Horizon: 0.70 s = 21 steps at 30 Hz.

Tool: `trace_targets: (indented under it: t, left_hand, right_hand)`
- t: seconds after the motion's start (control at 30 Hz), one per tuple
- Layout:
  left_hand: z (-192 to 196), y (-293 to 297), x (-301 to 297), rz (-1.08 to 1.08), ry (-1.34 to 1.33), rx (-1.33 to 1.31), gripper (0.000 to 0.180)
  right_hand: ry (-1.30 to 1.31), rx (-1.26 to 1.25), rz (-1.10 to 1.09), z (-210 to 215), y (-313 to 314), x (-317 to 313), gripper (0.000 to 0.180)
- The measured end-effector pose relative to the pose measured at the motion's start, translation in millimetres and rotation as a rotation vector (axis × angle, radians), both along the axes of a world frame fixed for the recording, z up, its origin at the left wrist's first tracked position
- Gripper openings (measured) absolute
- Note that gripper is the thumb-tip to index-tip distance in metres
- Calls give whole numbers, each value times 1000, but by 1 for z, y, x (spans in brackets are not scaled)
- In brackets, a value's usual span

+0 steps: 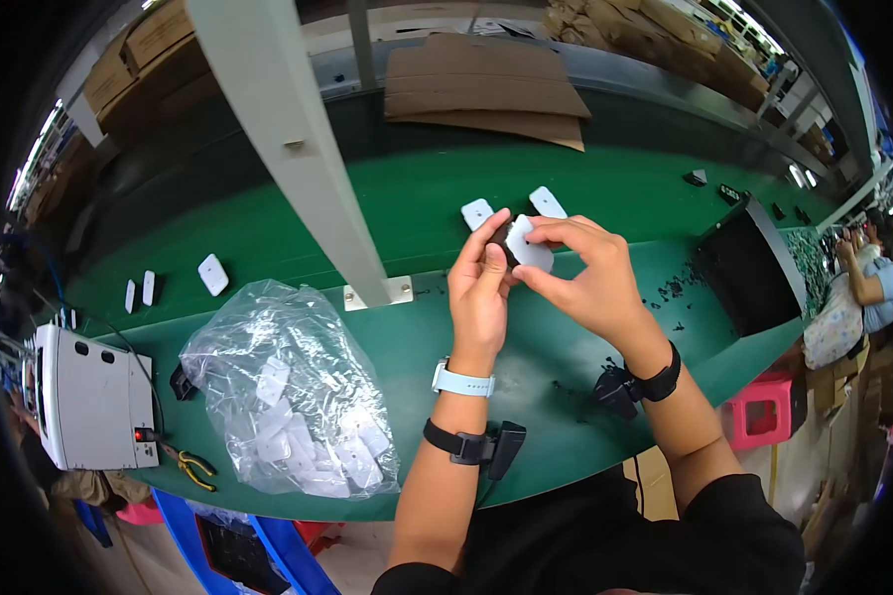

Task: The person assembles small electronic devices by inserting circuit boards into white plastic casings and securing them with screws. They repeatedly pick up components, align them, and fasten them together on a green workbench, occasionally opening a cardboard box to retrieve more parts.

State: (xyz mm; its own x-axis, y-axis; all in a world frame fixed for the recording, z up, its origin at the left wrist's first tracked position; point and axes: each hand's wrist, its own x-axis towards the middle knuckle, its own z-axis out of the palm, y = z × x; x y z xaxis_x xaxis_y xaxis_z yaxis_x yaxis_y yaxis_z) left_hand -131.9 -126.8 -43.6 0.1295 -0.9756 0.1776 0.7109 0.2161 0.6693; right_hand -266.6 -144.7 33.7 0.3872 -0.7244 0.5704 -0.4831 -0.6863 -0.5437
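Note:
Above the green bench, my left hand (480,288) is closed around the dark underside of a small device with a white plastic cover (533,251). The thumb and fingers of my right hand (597,273) pinch the edge of that white cover from the other side. Most of the dark part is hidden by my left fingers. Just beyond my hands, two similar white-topped pieces, one at the left (477,212) and one at the right (547,202), lie on the green belt. A clear plastic bag (288,387) with several white covers inside lies left of my left forearm.
A grey post (293,149) rises left of my hands. A tipped black bin (749,263) and scattered small black parts (673,290) are at the right. Yellow-handled pliers (196,468) lie beside a white machine (99,397). More white pieces (212,275) sit on the belt. Cardboard (481,84) lies behind.

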Motion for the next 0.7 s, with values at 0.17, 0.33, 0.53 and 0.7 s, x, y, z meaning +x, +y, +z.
trace_targets:
  t: [0.17,0.33,0.53,0.7]
  left_hand:
    - [0,2,-3,-9,-37,5,43]
    - [1,3,-5,-32,-15,2,42]
    - [2,4,-5,-3,-71,-14,39]
    - [4,5,-6,19,-52,-2,38]
  right_hand:
    - [28,-11,18,5,4,-8,37]
    - [46,-4,28,8,6,-9,37]
    - [-6,142,11,7,4,-9,37]
    - [17,120,33,4,-1,-11,31]
